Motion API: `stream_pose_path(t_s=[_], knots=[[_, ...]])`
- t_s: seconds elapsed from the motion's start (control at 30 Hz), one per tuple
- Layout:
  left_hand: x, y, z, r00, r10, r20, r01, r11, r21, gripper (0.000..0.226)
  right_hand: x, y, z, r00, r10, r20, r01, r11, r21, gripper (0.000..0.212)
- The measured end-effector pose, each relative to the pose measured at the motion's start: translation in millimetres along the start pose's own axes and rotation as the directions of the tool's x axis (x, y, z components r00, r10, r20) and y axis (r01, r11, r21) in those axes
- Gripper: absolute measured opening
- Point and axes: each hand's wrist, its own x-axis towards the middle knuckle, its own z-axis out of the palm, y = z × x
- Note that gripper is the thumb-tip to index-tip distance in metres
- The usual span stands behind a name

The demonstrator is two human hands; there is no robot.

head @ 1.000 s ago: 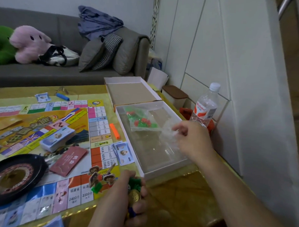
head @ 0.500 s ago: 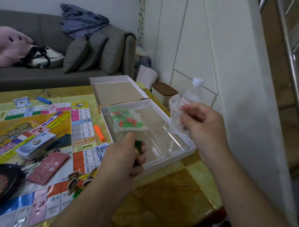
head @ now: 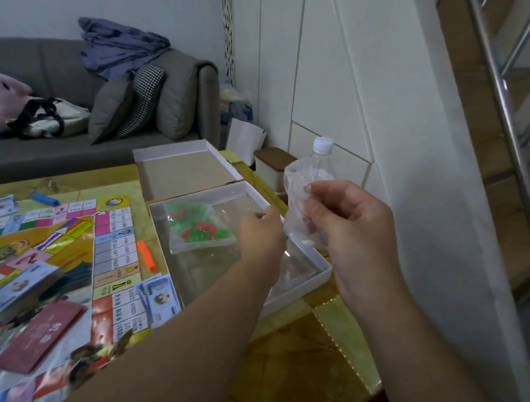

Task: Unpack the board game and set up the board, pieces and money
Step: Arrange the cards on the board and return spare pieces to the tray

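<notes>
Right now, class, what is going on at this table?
A person is unpacking a board game. The right hand holds up a small clear plastic bag, and the left hand reaches toward it above the open white box. A bag of red and green pieces lies in that box. The game board is laid out with cards and money.

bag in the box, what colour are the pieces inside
Green and red pieces, seen through the clear bag in the head view.

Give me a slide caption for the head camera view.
Both hands, right hand and left hand, work a clear bag over the box.
</notes>
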Motion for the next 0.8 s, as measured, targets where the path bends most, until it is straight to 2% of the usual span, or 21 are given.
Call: stream_pose_path(t_s=[0.1,0.3,0.4,0.47,0.6,0.73,0.8], knots=[[7,-14,4,1.000,-0.004,-0.029,0.004,1.000,0.016,0.013,1,1,4,1.000,-0.016,0.016,0.016,1.000,-0.018,0.020],[-3,1,5,0.998,-0.033,0.048,0.036,0.997,-0.068,0.023,1,0,6,1.000,0.003,0.019,-0.003,1.000,0.009,0.019],[-9,7,-2,0.991,-0.135,0.019,0.136,0.986,-0.093,0.024,0,-1,5,1.000,0.019,0.018,-0.020,0.998,0.055,0.020],[-15,13,-8,0.981,-0.192,0.022,0.194,0.972,-0.135,0.023,-1,-1,4,0.999,0.021,0.030,-0.022,0.999,0.025,0.019],[-24,19,-24,0.983,-0.167,0.081,0.179,0.967,-0.183,0.039,-2,1,4,0.998,0.005,0.064,-0.003,1.000,-0.021,0.020],[-23,23,-45,0.992,-0.075,0.100,0.092,0.979,-0.180,0.026,-4,6,6,0.991,-0.050,0.125,0.066,0.989,-0.129,0.025],[-25,24,-58,0.993,-0.052,0.106,0.071,0.982,-0.176,0.028,-7,8,8,0.980,-0.072,0.183,0.111,0.971,-0.210,0.030]])
